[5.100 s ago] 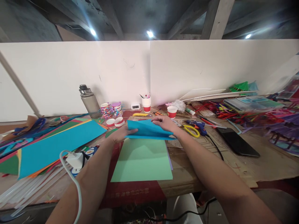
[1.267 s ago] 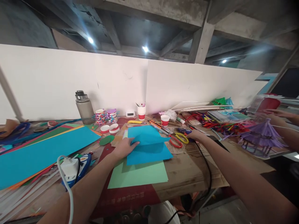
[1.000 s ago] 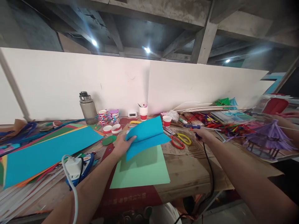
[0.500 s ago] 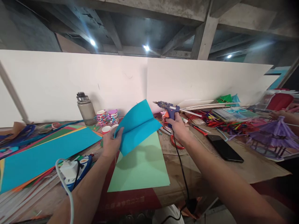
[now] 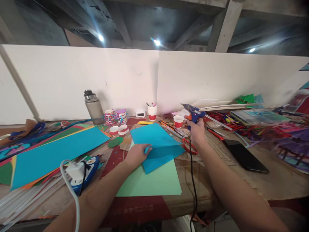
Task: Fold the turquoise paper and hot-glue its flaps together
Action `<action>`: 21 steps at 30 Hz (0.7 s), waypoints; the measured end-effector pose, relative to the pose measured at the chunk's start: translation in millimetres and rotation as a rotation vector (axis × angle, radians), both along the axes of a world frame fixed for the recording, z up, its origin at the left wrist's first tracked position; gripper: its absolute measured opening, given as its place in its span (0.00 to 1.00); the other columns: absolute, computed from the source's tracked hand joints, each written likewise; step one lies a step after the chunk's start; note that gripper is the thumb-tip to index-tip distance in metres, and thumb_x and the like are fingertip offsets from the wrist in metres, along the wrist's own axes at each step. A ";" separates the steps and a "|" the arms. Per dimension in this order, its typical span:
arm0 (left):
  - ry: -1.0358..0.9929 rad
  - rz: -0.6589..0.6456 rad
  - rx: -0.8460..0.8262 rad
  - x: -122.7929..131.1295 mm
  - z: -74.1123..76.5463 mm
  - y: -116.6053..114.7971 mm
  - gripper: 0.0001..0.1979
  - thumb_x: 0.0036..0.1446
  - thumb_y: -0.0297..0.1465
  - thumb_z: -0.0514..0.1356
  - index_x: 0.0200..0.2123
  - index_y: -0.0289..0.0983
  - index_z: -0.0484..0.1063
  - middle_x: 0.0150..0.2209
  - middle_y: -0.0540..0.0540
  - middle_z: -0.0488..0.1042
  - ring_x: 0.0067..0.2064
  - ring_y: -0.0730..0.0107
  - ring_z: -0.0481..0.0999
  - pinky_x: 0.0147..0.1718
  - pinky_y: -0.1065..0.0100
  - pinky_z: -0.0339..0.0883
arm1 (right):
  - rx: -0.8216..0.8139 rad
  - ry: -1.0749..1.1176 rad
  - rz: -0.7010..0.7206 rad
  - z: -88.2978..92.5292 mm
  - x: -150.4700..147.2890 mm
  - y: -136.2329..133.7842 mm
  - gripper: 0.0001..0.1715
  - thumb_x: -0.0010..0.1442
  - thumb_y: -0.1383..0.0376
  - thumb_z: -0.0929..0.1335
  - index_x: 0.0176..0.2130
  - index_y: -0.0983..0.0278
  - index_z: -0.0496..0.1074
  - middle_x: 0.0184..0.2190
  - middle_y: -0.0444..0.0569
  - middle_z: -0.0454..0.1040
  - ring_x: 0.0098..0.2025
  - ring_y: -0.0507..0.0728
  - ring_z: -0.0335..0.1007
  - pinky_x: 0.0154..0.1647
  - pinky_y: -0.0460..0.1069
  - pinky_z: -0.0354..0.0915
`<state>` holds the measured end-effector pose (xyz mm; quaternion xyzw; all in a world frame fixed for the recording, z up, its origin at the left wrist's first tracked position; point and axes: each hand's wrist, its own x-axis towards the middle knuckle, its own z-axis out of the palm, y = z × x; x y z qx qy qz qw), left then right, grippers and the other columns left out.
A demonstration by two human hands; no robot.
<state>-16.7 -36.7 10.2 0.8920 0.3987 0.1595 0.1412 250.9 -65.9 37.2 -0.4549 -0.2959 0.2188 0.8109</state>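
Note:
A folded sheet of blue paper [image 5: 156, 135] lies low over light green paper [image 5: 154, 185], its crease running across the middle. My left hand [image 5: 138, 156] is closed on the blue paper's left side, fingers at the crease. In my right hand [image 5: 198, 129] is a blue hot glue gun [image 5: 194, 114], its nozzle pointing left and up, with a clear glue stick out of its back. The gun's black cord [image 5: 192, 180] hangs down past the table's front edge. Just below the gun are red-handled scissors [image 5: 190, 146], partly covered by the blue paper.
Long blue card sheets [image 5: 58, 154] and a power strip [image 5: 85, 175] lie to the left. A bottle [image 5: 93, 109], paper cups [image 5: 152, 112] and a small clock [image 5: 140, 114] stand behind. A phone [image 5: 245, 156] and a purple paper model [image 5: 294, 145] are at right.
The blue paper has come down from a raised, tilted position onto the green paper, with my left hand moving right. The view has shifted; the glue gun stays held in my right hand.

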 end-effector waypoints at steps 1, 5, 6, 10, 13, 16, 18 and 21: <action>-0.029 0.064 -0.039 0.6 -0.9 0.3 0.22 0.61 0.45 0.50 0.42 0.38 0.77 0.43 0.39 0.79 0.45 0.48 0.77 0.43 0.56 0.68 | -0.011 -0.019 -0.001 1.0 0.8 -1.5 0.23 0.41 0.66 0.69 0.39 0.60 0.61 0.36 0.44 0.75 0.29 0.50 0.70 0.26 0.45 0.67; -0.190 0.195 -0.138 -3.6 1.8 5.8 0.27 0.58 0.53 0.49 0.33 0.37 0.75 0.36 0.40 0.79 0.39 0.51 0.77 0.38 0.58 0.69 | -0.044 -0.101 0.055 0.6 -2.8 -3.9 0.21 0.42 0.65 0.70 0.38 0.61 0.62 0.31 0.41 0.74 0.24 0.48 0.67 0.24 0.44 0.64; -0.219 0.219 -0.143 -5.2 3.1 8.1 0.27 0.58 0.53 0.49 0.32 0.36 0.74 0.35 0.41 0.78 0.38 0.52 0.77 0.38 0.58 0.69 | -0.041 -0.113 0.083 -0.5 -4.6 -3.7 0.21 0.42 0.64 0.70 0.38 0.61 0.62 0.30 0.40 0.73 0.24 0.48 0.66 0.23 0.45 0.64; -0.308 0.318 -0.163 -10.8 5.8 18.4 0.24 0.56 0.50 0.51 0.33 0.35 0.74 0.34 0.41 0.78 0.39 0.51 0.77 0.40 0.57 0.69 | -0.021 -0.128 0.218 -2.9 -11.2 -5.2 0.18 0.47 0.61 0.70 0.37 0.60 0.62 0.27 0.38 0.72 0.23 0.49 0.64 0.23 0.45 0.63; -0.418 0.342 -0.238 -13.6 4.5 24.2 0.23 0.52 0.48 0.57 0.40 0.36 0.75 0.42 0.41 0.79 0.46 0.49 0.76 0.45 0.56 0.68 | -0.002 -0.212 0.350 1.9 -16.1 -13.6 0.15 0.53 0.58 0.69 0.38 0.60 0.64 0.27 0.39 0.71 0.24 0.49 0.64 0.26 0.46 0.63; -0.520 0.269 -0.327 -14.8 2.9 26.9 0.25 0.49 0.47 0.61 0.45 0.37 0.74 0.48 0.41 0.77 0.49 0.50 0.75 0.49 0.56 0.67 | -0.031 -0.364 0.477 10.1 -23.0 -27.5 0.13 0.56 0.56 0.68 0.38 0.60 0.65 0.26 0.39 0.71 0.26 0.50 0.66 0.29 0.47 0.64; -0.576 0.178 -0.331 -14.5 2.5 27.8 0.26 0.48 0.47 0.62 0.47 0.38 0.73 0.50 0.42 0.76 0.51 0.52 0.74 0.51 0.57 0.65 | -0.067 -0.468 0.572 14.2 -29.0 -36.5 0.13 0.57 0.57 0.69 0.40 0.60 0.65 0.28 0.40 0.72 0.28 0.51 0.67 0.31 0.47 0.66; -0.606 0.182 -0.296 -12.2 1.3 28.0 0.25 0.49 0.46 0.61 0.46 0.36 0.74 0.48 0.42 0.77 0.49 0.52 0.75 0.50 0.57 0.66 | -0.090 -0.580 0.702 15.3 -38.5 -45.7 0.18 0.57 0.58 0.68 0.46 0.59 0.65 0.37 0.45 0.74 0.31 0.52 0.69 0.32 0.49 0.67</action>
